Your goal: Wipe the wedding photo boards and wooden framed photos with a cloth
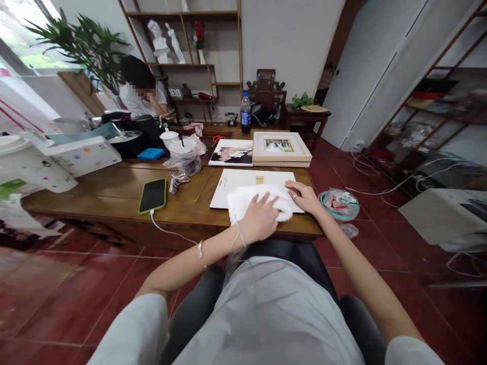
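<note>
Resting on a white cloth [242,198] atop a white panel [229,183], the left hand [262,215] spreads its grip wide; the right hand [305,197], loosely spread, touches the panel.

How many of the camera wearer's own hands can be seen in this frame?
2. The left hand lies spread on the white cloth; the right hand rests at the right edge of the flat white item. Neither is hidden.
</note>
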### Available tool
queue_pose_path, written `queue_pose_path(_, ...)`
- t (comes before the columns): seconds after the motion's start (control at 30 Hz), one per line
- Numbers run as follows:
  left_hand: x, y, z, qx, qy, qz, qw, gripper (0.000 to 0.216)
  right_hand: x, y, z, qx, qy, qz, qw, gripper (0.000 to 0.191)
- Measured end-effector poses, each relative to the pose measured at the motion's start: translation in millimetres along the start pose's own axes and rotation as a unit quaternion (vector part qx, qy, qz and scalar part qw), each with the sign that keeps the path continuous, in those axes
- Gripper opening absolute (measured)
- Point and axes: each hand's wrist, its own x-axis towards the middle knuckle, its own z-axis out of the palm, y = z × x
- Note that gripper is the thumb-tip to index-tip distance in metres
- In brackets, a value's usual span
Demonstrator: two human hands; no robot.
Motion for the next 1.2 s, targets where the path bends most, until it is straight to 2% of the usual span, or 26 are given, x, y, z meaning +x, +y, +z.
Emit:
queue_pose_path(0.2, 66.2, -49.1, 17.9, -0.016, -0.032, -0.027, 0.999, 0.041, -0.9, 1.5, 0.4, -0.006, -0.001, -0.005, 1.000, 0.029)
queue_pose_path(0.33, 86.8, -62.0, 26.3, -0.027, -0.010, -0.043, 0.999, 0.043, -1.1, 3.1, 0.2, -0.008, -0.004, -0.002, 1.000, 0.029)
queue_pose_path(0.47, 76.8, -48.9, 30.3, 0.010, 0.008, -0.038, 0.999, 0.039, -0.6, 3.2, 0.1, -0.002, -0.006, -0.004, 1.000, 0.030)
queue_pose_path(0.7, 6.9, -9.6, 23.0, 0.056, 0.018, 0.045, 0.997, 0.032, -0.1, -0.9, -1.2, -0.004, -0.005, 0.002, 1.000, 0.028)
queue_pose_path(0.87, -22.5, -3.5, 18.4, 0.052, 0.013, 0.093, 0.994, 0.032, 0.4, 1.1, -0.8, -0.001, -0.005, 0.001, 1.000, 0.028)
queue_pose_path(1.03, -7.4, -17.9, 12.7, 0.017, -0.006, 0.088, 0.996, 0.035, 0.0, 2.2, 0.7, -0.003, 0.000, -0.005, 1.000, 0.028)
queue_pose_path(1.2, 40.0, -55.6, 18.7, -0.017, -0.015, 0.051, 0.998, 0.036, -0.7, 1.8, 1.6, 0.001, 0.000, 0.000, 1.000, 0.028)
